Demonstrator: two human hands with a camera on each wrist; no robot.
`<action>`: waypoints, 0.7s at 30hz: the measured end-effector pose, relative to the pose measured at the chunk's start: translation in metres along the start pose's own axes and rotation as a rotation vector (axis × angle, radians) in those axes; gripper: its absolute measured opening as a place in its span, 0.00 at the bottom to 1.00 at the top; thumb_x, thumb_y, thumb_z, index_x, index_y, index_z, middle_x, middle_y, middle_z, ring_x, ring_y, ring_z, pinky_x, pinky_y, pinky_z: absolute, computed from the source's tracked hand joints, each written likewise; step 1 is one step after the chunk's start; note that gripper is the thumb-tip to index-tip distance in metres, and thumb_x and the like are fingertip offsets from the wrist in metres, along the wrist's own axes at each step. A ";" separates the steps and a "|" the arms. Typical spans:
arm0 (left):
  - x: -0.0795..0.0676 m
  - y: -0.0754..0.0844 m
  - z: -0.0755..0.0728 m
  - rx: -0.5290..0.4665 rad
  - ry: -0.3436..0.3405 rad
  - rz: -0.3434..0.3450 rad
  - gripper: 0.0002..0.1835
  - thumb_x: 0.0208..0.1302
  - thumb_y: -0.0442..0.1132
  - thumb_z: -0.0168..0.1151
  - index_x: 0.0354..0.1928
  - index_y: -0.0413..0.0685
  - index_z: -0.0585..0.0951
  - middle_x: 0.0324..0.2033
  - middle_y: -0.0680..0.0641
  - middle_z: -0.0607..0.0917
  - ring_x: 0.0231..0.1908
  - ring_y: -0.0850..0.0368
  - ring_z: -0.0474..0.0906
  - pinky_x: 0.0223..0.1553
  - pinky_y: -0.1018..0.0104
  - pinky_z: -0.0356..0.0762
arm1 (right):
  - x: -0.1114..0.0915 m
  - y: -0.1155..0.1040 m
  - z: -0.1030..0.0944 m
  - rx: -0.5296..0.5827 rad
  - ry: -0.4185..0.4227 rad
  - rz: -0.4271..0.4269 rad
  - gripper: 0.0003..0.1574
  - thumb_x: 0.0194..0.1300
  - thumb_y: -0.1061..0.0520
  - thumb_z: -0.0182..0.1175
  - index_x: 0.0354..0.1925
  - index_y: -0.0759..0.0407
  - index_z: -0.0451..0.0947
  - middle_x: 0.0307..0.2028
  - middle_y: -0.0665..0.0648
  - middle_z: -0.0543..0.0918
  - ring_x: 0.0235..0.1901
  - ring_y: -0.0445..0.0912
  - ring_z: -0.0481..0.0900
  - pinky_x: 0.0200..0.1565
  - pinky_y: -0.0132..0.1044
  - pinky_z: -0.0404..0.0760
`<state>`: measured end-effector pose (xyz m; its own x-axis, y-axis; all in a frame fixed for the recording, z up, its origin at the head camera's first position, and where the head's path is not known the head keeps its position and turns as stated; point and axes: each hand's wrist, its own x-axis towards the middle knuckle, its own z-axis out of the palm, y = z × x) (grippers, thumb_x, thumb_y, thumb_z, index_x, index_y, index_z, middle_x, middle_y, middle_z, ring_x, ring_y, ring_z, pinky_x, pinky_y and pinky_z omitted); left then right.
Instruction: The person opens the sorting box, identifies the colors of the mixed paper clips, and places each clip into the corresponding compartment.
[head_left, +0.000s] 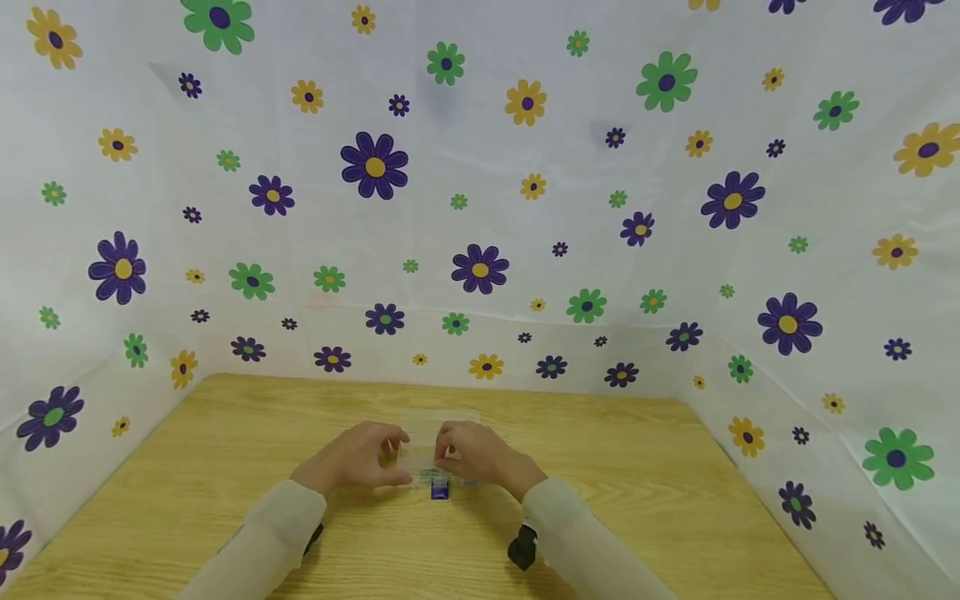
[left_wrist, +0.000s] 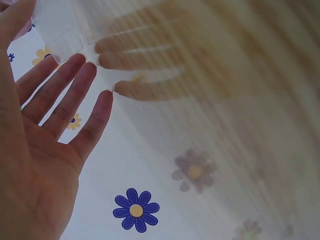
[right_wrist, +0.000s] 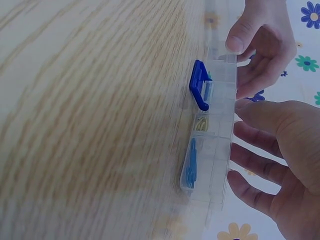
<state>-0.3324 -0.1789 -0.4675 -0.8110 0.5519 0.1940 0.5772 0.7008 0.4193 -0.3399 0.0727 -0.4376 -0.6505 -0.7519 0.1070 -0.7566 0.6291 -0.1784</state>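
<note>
A clear plastic compartment box (right_wrist: 215,150) lies on the wooden table, with a blue latch (head_left: 440,489) at its front edge. Through its wall show blue pieces (right_wrist: 192,165) and small yellowish pieces (right_wrist: 202,123), too unclear to name. My left hand (head_left: 367,455) is at the box's left side, thumb near the front corner; its fingers extend in the left wrist view (left_wrist: 55,130), tips close to the tabletop. My right hand (head_left: 476,452) hovers over the box's right part. Its thumb and fingers stand apart along the box's upper edge in the right wrist view.
The wooden table (head_left: 600,467) extends around the box on every side. A white flower-printed sheet (head_left: 480,217) closes off the back and both sides. A black wrist device (head_left: 523,546) is strapped by the right sleeve.
</note>
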 end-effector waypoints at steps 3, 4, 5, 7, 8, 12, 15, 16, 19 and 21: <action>0.000 -0.001 0.000 0.005 0.004 0.006 0.36 0.55 0.64 0.74 0.56 0.44 0.83 0.43 0.51 0.88 0.42 0.57 0.81 0.45 0.59 0.83 | 0.000 -0.001 -0.002 -0.005 0.003 -0.002 0.04 0.70 0.54 0.67 0.36 0.49 0.87 0.42 0.47 0.86 0.41 0.39 0.83 0.46 0.29 0.82; 0.000 -0.001 0.000 0.007 0.005 0.006 0.36 0.55 0.64 0.74 0.56 0.44 0.83 0.43 0.51 0.88 0.42 0.57 0.82 0.45 0.59 0.83 | -0.001 -0.001 -0.002 0.001 0.004 -0.003 0.04 0.70 0.54 0.67 0.36 0.49 0.87 0.42 0.47 0.86 0.42 0.39 0.83 0.47 0.29 0.82; 0.001 0.000 0.000 0.006 0.007 0.006 0.36 0.55 0.64 0.74 0.56 0.44 0.83 0.43 0.51 0.88 0.42 0.57 0.82 0.45 0.59 0.83 | -0.001 0.000 -0.003 0.006 0.004 -0.001 0.04 0.71 0.54 0.67 0.37 0.50 0.87 0.42 0.47 0.86 0.42 0.40 0.84 0.47 0.29 0.82; 0.001 0.000 0.000 0.008 0.011 0.010 0.36 0.55 0.63 0.74 0.56 0.44 0.84 0.43 0.50 0.88 0.42 0.57 0.82 0.45 0.58 0.83 | -0.003 0.001 -0.005 0.028 0.006 0.007 0.05 0.71 0.54 0.66 0.37 0.50 0.87 0.43 0.48 0.86 0.43 0.40 0.84 0.48 0.29 0.83; 0.001 0.001 0.000 0.008 0.013 0.008 0.36 0.55 0.63 0.74 0.56 0.44 0.84 0.43 0.50 0.88 0.42 0.57 0.82 0.45 0.58 0.83 | -0.004 0.002 -0.005 0.040 0.010 0.010 0.05 0.72 0.54 0.66 0.37 0.50 0.87 0.43 0.48 0.86 0.43 0.41 0.84 0.48 0.30 0.83; 0.000 0.002 -0.001 0.033 0.025 -0.008 0.37 0.54 0.65 0.74 0.56 0.45 0.84 0.42 0.51 0.88 0.41 0.57 0.82 0.44 0.57 0.83 | -0.009 0.007 -0.009 0.074 0.033 0.022 0.06 0.73 0.55 0.64 0.39 0.51 0.87 0.44 0.49 0.86 0.43 0.42 0.84 0.49 0.33 0.83; 0.000 0.002 -0.001 0.058 0.038 -0.043 0.39 0.54 0.67 0.73 0.58 0.47 0.83 0.43 0.51 0.88 0.41 0.57 0.82 0.44 0.57 0.83 | -0.015 0.011 -0.013 0.088 0.054 0.025 0.06 0.73 0.55 0.63 0.39 0.52 0.87 0.44 0.50 0.86 0.44 0.43 0.84 0.49 0.35 0.83; 0.000 0.003 -0.001 0.064 0.041 -0.056 0.39 0.54 0.68 0.72 0.59 0.48 0.83 0.43 0.52 0.88 0.41 0.58 0.83 0.44 0.57 0.83 | -0.017 0.012 -0.014 0.091 0.059 0.026 0.06 0.74 0.55 0.63 0.40 0.52 0.87 0.44 0.50 0.86 0.44 0.43 0.84 0.49 0.35 0.83; 0.000 0.002 -0.001 0.067 0.061 -0.079 0.38 0.58 0.69 0.69 0.60 0.48 0.82 0.44 0.51 0.89 0.41 0.58 0.84 0.43 0.56 0.83 | -0.024 0.016 -0.018 0.113 0.086 0.039 0.07 0.74 0.55 0.62 0.40 0.54 0.86 0.43 0.51 0.86 0.45 0.44 0.83 0.51 0.38 0.84; 0.000 0.001 -0.002 0.061 0.072 -0.084 0.36 0.62 0.68 0.66 0.60 0.47 0.82 0.44 0.51 0.89 0.41 0.57 0.84 0.43 0.56 0.83 | -0.029 0.019 -0.019 0.124 0.121 0.045 0.07 0.74 0.57 0.62 0.40 0.56 0.86 0.43 0.52 0.86 0.46 0.48 0.83 0.53 0.43 0.83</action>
